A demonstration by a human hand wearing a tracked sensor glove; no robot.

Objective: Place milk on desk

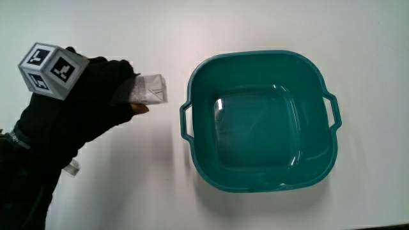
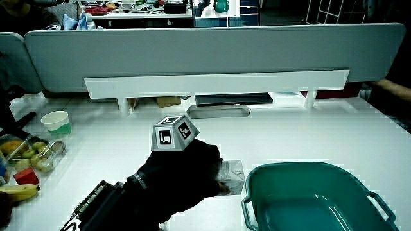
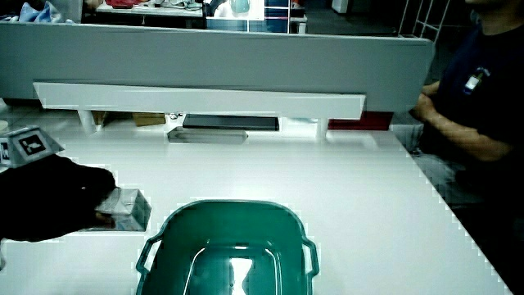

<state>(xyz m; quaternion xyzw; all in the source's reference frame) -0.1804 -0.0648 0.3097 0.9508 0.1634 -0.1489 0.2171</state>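
A small grey-white milk carton (image 1: 151, 89) lies on the white table beside the teal basin (image 1: 262, 121). The gloved hand (image 1: 108, 86) grasps the carton's end, fingers wrapped over it, with the patterned cube (image 1: 50, 69) on its back. In both side views the carton (image 2: 231, 173) (image 3: 127, 207) rests low on the table next to the basin's handle, half covered by the hand (image 2: 192, 168) (image 3: 78, 201). The basin (image 2: 314, 196) (image 3: 229, 250) holds no objects.
A low grey partition (image 2: 212, 48) runs along the table. In a side view a green cup (image 2: 56, 122), a container of fruit (image 2: 29, 154) and a banana (image 2: 19, 192) sit at the table's edge. A flat dark tray (image 2: 232, 99) lies near the partition.
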